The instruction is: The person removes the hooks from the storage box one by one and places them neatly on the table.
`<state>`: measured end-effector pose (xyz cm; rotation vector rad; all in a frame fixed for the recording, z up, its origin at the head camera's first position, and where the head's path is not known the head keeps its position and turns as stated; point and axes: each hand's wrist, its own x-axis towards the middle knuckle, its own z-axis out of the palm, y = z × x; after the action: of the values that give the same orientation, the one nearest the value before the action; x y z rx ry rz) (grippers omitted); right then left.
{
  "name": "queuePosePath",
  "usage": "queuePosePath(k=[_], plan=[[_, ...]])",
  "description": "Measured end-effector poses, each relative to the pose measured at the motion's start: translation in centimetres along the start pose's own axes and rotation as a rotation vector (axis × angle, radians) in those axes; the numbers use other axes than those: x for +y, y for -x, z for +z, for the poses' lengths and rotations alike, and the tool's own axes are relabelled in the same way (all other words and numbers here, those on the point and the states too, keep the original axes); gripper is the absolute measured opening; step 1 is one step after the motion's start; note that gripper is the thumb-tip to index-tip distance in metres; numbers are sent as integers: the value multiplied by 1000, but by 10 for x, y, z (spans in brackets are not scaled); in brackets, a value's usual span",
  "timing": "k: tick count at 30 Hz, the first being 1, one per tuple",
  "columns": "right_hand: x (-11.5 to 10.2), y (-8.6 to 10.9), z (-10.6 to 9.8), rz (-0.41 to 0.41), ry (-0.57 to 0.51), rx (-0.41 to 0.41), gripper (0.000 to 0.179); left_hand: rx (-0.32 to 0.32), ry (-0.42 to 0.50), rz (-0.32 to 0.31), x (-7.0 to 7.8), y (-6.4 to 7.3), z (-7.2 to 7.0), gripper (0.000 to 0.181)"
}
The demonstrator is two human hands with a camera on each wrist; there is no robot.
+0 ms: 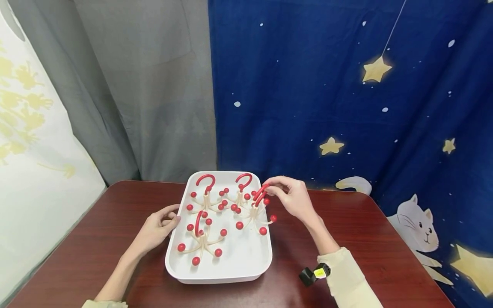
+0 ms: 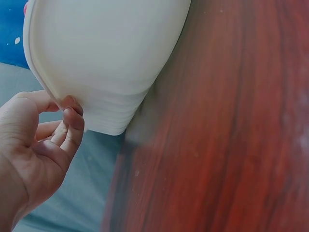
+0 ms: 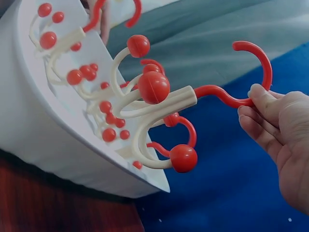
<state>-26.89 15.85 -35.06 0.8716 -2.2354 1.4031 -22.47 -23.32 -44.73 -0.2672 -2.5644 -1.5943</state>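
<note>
Right hand (image 1: 290, 197): pinched the hook (image 3: 265, 67) of one massager (image 3: 174, 102).
Left hand (image 1: 157, 229): pinched the tray (image 1: 242, 254) at its rim.
Massager: over the tray's right side; contact unclear.
Handling: probably light, smooth, springy-armed; the hook seemed the surest hold.
Other massagers (image 1: 202, 241): three, in the tray, on the bench (image 1: 96, 239).

Reddish-brown table (image 1: 92, 244); behind it, gray curtain (image 1: 154, 85) beside blue curtain (image 1: 289, 98) with yellow stars (image 1: 376, 69), cat (image 1: 414, 224).
</note>
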Motion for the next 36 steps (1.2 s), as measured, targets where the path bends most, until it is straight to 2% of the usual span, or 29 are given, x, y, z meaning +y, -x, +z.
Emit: queuePosePath(k=[9,16,19,24,30,36], plan=[[9,1,-33,26,113,94,12,-24,45,7,1,-3,6,51],[25,5,-58,45,133,131,12,-36,55,7,1,-6,12,51],[31,6,-67,52,178,152,13,-39,62,9,2,-7,14,51],[40,8,-78,70,274,204,13,-42,67,21,5,-10,18,49],[55,12,-87,134,337,223,14,-50,65,20,8,-12,23,48],[71,14,-90,162,394,248,13,-65,59,6,10,-15,28,49]])
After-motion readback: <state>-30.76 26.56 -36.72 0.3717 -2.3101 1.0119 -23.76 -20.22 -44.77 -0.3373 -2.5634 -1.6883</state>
